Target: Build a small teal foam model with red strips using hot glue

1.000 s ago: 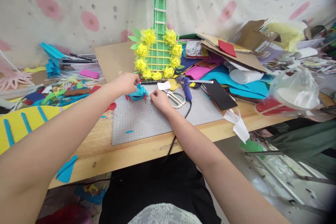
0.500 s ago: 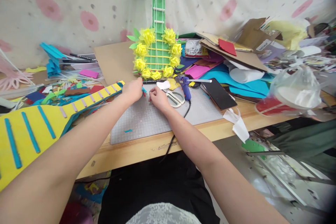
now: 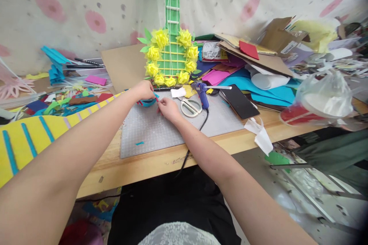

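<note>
A small, curved blue piece with thin red strips at its ends [image 3: 148,103] sits left of the frame's centre, between the two hands, over the upper-left part of a grey gridded cutting mat [image 3: 155,132]. The left hand [image 3: 144,90] is closed around its upper edge, fingers curled downward. The right hand [image 3: 169,108] has its thumb and forefinger drawn together at the piece's right end, by a red tip — whether they actually grip it I cannot tell.

Just right of the right hand lie scissors with off-white loop handles [image 3: 190,106], then a purple-blue glue gun [image 3: 204,99] with a pale stick in its back and a black cable, then a dark rectangular phone [image 3: 242,102]. A narrow blue scrap [image 3: 139,143] lies on the mat's lower left. The mat rests on a pale wooden worktop [image 3: 126,171].

At upper centre stands a green guitar-shaped board [image 3: 173,54] ringed with yellow paper flowers [image 3: 159,38]. A yellow board with blue stripes [image 3: 36,133] fills the left edge — partly behind the left forearm.
</note>
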The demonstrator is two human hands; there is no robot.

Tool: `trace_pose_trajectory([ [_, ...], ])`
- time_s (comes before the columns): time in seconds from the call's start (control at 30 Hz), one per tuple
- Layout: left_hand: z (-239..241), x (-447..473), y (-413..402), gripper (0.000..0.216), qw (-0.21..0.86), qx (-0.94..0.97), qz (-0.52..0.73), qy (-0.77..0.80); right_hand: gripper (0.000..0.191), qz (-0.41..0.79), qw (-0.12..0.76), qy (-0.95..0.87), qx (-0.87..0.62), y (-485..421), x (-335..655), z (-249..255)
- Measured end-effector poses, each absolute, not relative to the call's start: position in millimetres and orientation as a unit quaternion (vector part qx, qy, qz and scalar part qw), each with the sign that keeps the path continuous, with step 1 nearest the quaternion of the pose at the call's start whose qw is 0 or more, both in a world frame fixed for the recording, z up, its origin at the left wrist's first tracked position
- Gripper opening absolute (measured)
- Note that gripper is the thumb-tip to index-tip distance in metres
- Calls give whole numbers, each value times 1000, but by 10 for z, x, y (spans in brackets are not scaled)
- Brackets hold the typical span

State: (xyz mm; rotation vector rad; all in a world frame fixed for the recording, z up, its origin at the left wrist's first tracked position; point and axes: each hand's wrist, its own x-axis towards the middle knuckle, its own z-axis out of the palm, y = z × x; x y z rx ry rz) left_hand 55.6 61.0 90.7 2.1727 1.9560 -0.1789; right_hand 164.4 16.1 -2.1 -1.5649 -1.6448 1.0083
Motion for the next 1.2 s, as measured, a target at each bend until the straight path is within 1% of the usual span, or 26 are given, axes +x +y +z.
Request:
trace_pose_trajectory([
  [0.17,971,588,527,29,157,720,-60,673,13,398,324,-619,-595,197,1622,-49],
  [0.33,969,588,509,26,197,704,-35,682,9,375,338,-634,-586,168,1614,-67],
  [0.5,923,565,535,23,227,694,-18,683,10,361,345,-639,-585,155,1605,-68],
  [0.9,865,553,555,20,236,684,-7,690,10,378,316,-633,-597,172,1609,-34],
  [1.2,866,533,541,22,251,682,0,687,9,392,317,-631,-590,151,1620,-8],
])
